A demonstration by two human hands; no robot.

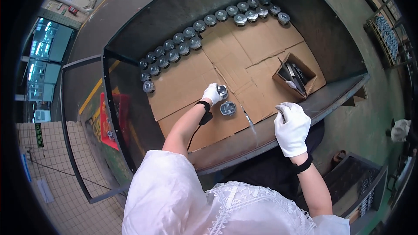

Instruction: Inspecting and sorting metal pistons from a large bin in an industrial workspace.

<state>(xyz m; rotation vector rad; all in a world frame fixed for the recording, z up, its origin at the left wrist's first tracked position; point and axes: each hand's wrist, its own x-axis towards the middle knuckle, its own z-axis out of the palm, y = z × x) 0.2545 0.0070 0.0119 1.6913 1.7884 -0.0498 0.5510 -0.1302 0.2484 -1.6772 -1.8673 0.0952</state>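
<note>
My left hand [212, 93], in a white glove, is closed on a metal piston [222, 91] over the cardboard [257, 74] lining a large dark metal bin. Just in front of it stands a second piston [227, 108], untouched. My right hand [292, 128], also gloved in white, is over the bin's near edge with its fingers curled together. Whatever may be in those fingers is too small or hidden to make out. Both wrists wear black bands. Along the far wall, pistons [199, 25] stand in rows, part of them two deep, reaching round to the left side.
A small cardboard box [305, 78] holding dark flat pieces stands inside the bin at the right. The bin's near wall [270, 137] lies between me and the cardboard. A red crate [109, 122] is outside at the left, and a dark metal cart [363, 187] at the lower right.
</note>
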